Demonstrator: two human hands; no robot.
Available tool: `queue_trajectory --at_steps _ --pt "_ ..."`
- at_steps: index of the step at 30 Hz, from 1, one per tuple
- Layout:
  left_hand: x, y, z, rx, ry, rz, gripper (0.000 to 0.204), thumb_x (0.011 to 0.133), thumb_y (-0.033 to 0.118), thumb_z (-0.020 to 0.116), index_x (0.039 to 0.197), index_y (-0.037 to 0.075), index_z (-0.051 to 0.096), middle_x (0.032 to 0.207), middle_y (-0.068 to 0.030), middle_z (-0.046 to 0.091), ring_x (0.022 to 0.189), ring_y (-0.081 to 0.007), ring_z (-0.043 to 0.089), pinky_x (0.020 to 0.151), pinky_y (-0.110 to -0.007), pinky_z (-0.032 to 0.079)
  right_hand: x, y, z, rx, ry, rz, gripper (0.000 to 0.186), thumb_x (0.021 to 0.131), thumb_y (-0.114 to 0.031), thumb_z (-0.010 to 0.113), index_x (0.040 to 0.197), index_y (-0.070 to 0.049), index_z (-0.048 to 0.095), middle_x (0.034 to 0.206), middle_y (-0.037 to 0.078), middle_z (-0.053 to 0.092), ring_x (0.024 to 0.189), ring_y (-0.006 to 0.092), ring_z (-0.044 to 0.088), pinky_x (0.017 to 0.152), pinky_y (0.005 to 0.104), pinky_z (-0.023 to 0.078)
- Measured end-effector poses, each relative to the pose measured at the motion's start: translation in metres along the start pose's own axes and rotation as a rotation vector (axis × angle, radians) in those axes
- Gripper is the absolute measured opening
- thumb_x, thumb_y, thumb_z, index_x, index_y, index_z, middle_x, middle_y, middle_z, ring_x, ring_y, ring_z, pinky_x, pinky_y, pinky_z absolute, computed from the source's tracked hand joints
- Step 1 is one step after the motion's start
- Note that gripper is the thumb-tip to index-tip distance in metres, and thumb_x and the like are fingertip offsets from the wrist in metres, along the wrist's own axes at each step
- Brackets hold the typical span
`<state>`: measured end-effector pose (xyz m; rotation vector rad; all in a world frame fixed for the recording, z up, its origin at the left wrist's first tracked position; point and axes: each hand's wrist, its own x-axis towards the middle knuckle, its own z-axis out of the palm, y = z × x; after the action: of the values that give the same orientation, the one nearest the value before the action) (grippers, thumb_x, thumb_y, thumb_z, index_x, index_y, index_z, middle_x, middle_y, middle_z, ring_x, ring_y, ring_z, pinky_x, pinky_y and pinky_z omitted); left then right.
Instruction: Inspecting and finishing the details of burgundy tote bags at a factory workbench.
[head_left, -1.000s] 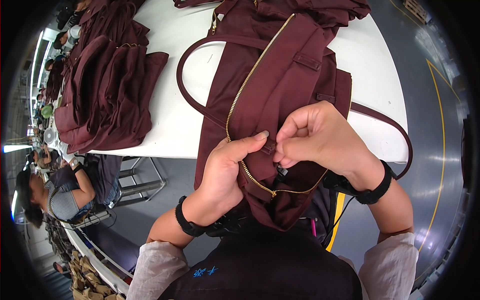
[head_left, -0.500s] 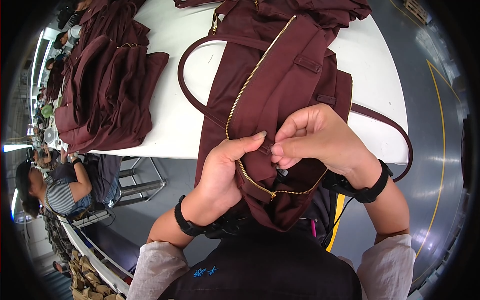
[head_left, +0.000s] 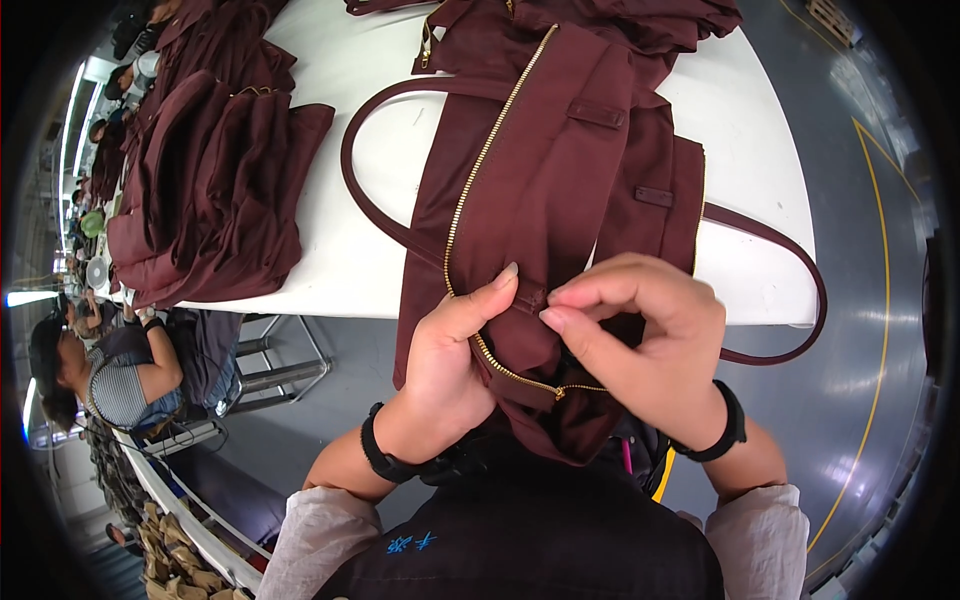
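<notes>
A maroon fabric bag (head_left: pixel 575 190) lies over the near edge of the table and hangs toward me. Its long gold zipper (head_left: pixel 480 158) curves down the left side to a slider near my lap. My left hand (head_left: pixel 450 355) is closed on the bag at the zipper edge, with the thumb on top of the cloth. My right hand (head_left: pixel 650 325) pinches thumb and forefinger together beside a small stitched tab (head_left: pixel 528 302); what sits between the fingertips is too small to make out. Two more tabs, an upper tab (head_left: pixel 597 115) and a right-hand tab (head_left: pixel 654 196), show farther up.
On the white table (head_left: pixel 325 215), a heap of maroon bags (head_left: pixel 205 200) sits at the left. More maroon cloth (head_left: pixel 600 25) covers the far end. Bag handles loop out left (head_left: pixel 348 165) and right (head_left: pixel 775 238). A seated person (head_left: pixel 120 380) works at far left.
My right hand has turned and its wrist has come lower and inward, while its pinch stays by the tab. The bag's upper part has shifted slightly left.
</notes>
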<state>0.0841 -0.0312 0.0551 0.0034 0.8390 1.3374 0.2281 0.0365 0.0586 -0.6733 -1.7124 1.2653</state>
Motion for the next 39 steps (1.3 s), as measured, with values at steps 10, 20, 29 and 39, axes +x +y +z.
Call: queue_trajectory --at_steps 10,20,29,39 --pt "0.001 -0.006 -0.011 -0.121 -0.186 0.087 0.029 0.093 0.016 0.048 0.116 -0.001 0.052 0.11 -0.0125 0.061 0.099 -0.0221 0.06 0.089 -0.035 0.047 -0.007 0.006 0.007 -0.288 0.11 -0.317 0.014 0.065 0.003 0.072 0.078 0.0 0.066 0.071 0.01 0.065 0.06 0.0222 0.061 0.053 0.0285 0.047" --pt "-0.003 -0.008 0.004 -0.073 -0.094 0.115 0.019 0.092 0.016 0.051 0.105 0.003 0.059 0.099 -0.0066 0.064 0.092 -0.0148 0.061 0.083 -0.03 0.047 -0.01 0.01 0.006 -0.46 0.099 -0.495 0.02 0.063 0.004 0.07 0.082 0.002 0.064 0.076 0.011 0.063 0.06 0.0233 0.061 0.05 0.0288 0.049" --pt "-0.002 -0.009 0.003 -0.087 -0.086 0.128 0.018 0.092 0.014 0.051 0.103 0.002 0.058 0.098 -0.0071 0.065 0.089 -0.0153 0.062 0.081 -0.029 0.048 -0.014 0.011 0.012 -0.465 0.148 -0.495 0.019 0.064 0.004 0.07 0.082 0.004 0.064 0.076 0.012 0.064 0.061 0.0237 0.062 0.051 0.0287 0.05" --pt "-0.003 -0.009 0.005 -0.069 -0.039 0.14 0.018 0.093 0.013 0.05 0.105 0.002 0.058 0.099 -0.007 0.064 0.09 -0.0149 0.062 0.082 -0.03 0.048 -0.012 0.01 0.011 -0.464 0.123 -0.48 0.02 0.063 0.005 0.069 0.082 0.004 0.064 0.076 0.012 0.063 0.062 0.0245 0.062 0.052 0.0297 0.051"
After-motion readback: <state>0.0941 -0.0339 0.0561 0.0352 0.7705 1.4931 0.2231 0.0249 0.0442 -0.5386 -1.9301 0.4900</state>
